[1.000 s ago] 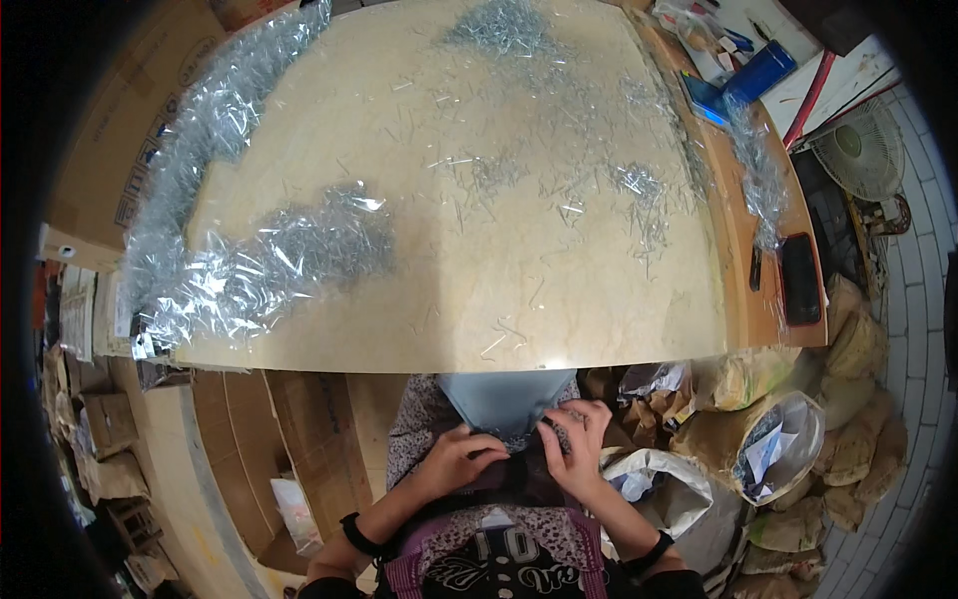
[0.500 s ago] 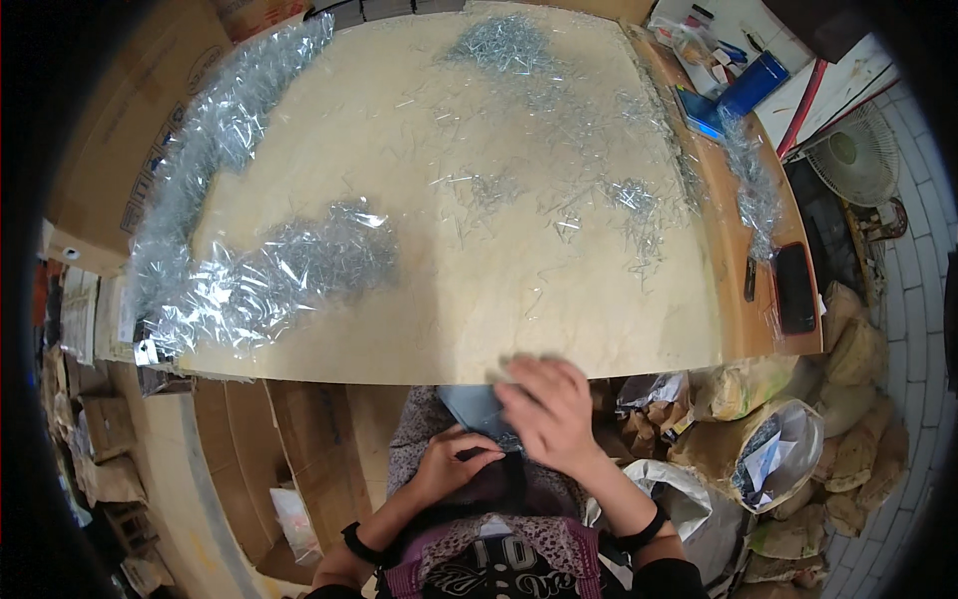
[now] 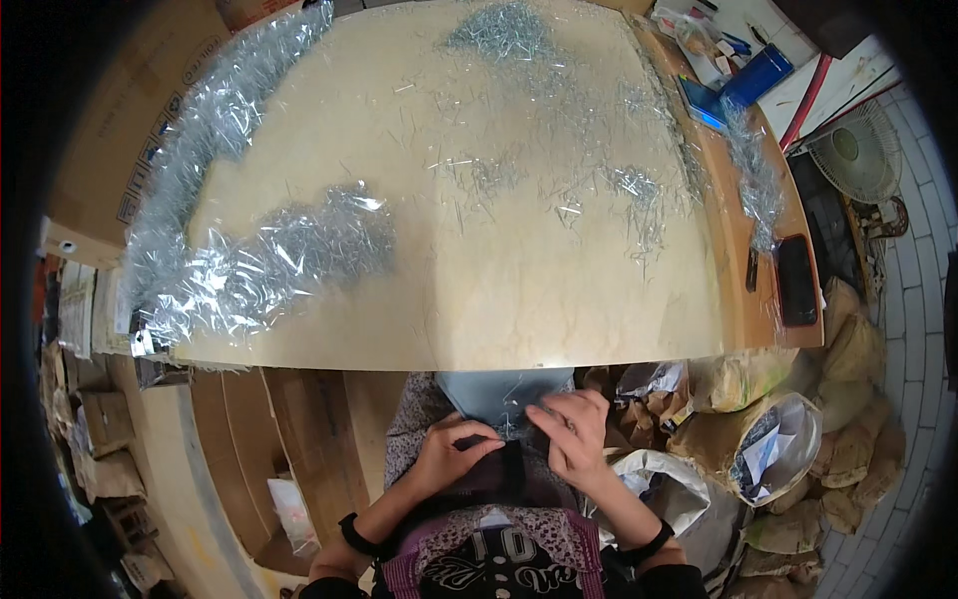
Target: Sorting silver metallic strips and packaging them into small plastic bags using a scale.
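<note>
A blue-grey flat tray or sheet (image 3: 489,391) rests on my lap just under the table's near edge, with a few small clear slivers (image 3: 511,402) on it. At its near left edge my left hand (image 3: 449,457) has thumb and forefinger pinched together; whatever is between them is too small to make out. My right hand (image 3: 579,431) is at the right side of the same piece, its fingers bent and drawn together near the slivers. Anything in that hand is hidden. A dark strip of cloth (image 3: 512,469) lies below the fingertips.
Piles of thin clear plastic strips (image 3: 289,262) cover the left of the pale tabletop (image 3: 559,319); finer slivers form a heap (image 3: 502,32) at the back. A phone (image 3: 795,282) and a blue box (image 3: 755,77) lie on the right. Open bags (image 3: 758,449) stand right; a cardboard box (image 3: 235,449) stands left.
My right hand has moved slightly right and down off the blue-grey piece, uncovering more of it and the slivers. My left hand keeps its pinch in nearly the same place.
</note>
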Available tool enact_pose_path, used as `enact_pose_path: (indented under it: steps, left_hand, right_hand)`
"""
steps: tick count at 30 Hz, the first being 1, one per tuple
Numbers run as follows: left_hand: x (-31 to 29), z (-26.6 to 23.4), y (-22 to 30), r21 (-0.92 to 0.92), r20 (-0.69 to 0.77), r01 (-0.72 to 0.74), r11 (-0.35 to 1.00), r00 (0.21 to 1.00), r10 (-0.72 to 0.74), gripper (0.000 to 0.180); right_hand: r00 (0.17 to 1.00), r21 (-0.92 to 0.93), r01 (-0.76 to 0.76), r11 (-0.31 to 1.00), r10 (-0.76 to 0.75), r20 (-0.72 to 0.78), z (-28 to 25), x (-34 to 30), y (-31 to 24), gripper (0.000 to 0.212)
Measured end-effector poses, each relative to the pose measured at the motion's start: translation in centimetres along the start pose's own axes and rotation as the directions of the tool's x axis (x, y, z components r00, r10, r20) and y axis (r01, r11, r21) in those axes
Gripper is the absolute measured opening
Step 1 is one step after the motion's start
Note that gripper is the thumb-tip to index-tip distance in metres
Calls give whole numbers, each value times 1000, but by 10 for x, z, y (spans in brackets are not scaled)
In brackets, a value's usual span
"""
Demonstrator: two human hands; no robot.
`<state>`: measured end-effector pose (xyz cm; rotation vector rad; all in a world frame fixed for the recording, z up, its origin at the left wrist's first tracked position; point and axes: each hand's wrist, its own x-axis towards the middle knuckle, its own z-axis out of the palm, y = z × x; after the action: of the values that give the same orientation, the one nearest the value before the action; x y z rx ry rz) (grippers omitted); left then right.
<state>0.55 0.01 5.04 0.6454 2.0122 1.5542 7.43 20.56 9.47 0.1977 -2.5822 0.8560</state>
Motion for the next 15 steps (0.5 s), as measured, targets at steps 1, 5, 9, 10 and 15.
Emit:
enact_pose_path:
  steps: [1, 5, 9, 10, 15]
  left_hand:
    - [0, 1, 1, 1, 0, -3, 1000, 1000, 3, 13]
    - [0, 1, -2, 16, -8, -1, 1000, 1000, 1, 12]
    - [-1, -1, -11, 143, 188, 14, 990, 981, -41, 13]
    - [-3, -3, -16, 194, 273, 13, 981, 960, -67, 14]
    - [-7, -19, -7, -43, 326, 62, 997, 944, -44, 37]
  right_hand:
    - [989, -4, -142, 990, 142, -43, 11, -21, 0, 38]
    - [922, 197, -349, 916, 298, 247, 28, -35, 5, 28]
    - [823, 392, -535, 748, 358, 440, 52, -58, 14, 19]
    - [801, 318, -510, 799, 306, 515, 53, -61, 17, 16]
    - [861, 402, -355, 844, 128, 493, 31, -42, 17, 13]
